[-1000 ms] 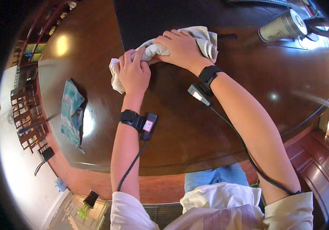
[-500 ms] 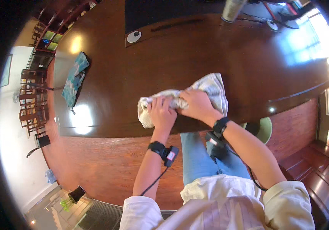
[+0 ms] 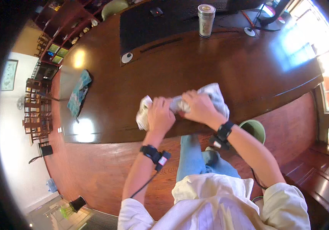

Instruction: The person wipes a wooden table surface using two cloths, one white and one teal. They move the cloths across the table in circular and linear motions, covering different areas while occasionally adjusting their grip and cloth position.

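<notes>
A whitish cloth (image 3: 215,96) is bunched and twisted into a narrow roll between my hands, just inside the near edge of the dark brown desk (image 3: 130,88). My left hand (image 3: 160,114) grips its left part, with a crumpled end poking out beyond the fingers. The right hand (image 3: 199,108) is closed round the other part, where a wider, looser end spreads to the right. Both hands look slightly blurred, and the fingertips are partly hidden in the folds. Whether the cloth touches the desktop between them is hard to tell.
A teal patterned fabric item (image 3: 79,94) lies at the desk's left. Farther back are a dark desk mat (image 3: 145,32), a lidded tumbler (image 3: 206,21) and a monitor stand (image 3: 268,25). A green bin (image 3: 259,130) stands on the floor near my legs, right of them.
My hands have moved slightly apart, and the cloth between them is now stretched into a thinner twist. The view has tilted up, bringing more of the desk's far side into sight.
</notes>
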The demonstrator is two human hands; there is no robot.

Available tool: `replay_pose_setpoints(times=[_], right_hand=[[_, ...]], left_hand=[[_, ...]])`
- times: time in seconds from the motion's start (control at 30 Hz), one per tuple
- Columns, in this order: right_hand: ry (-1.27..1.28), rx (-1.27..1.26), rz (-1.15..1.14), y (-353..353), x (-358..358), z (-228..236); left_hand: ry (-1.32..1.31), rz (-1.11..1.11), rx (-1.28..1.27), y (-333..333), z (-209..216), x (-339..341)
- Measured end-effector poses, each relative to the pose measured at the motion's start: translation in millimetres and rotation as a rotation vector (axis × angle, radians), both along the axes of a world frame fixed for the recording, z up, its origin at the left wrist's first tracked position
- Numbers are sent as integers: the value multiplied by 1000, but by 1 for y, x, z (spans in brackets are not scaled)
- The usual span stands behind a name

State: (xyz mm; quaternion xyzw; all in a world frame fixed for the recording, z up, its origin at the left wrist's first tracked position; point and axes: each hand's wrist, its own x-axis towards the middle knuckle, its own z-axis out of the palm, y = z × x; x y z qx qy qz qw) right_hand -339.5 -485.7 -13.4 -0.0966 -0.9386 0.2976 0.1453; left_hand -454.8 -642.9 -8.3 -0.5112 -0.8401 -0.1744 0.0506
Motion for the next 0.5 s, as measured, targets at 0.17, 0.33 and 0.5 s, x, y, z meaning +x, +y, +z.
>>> replay_pose_setpoints(times=[0.17,0.33,0.5], right_hand=[[231,145,5,116,-126,4],[-28,215,-93,162,-207,-39],[-130,155,-35,179,-216,-62]], left_hand=[[131,-69,128,100,12,-131],[55,17,-156,162,-28,-200],[-46,-74,-52,166,-49,-215]])
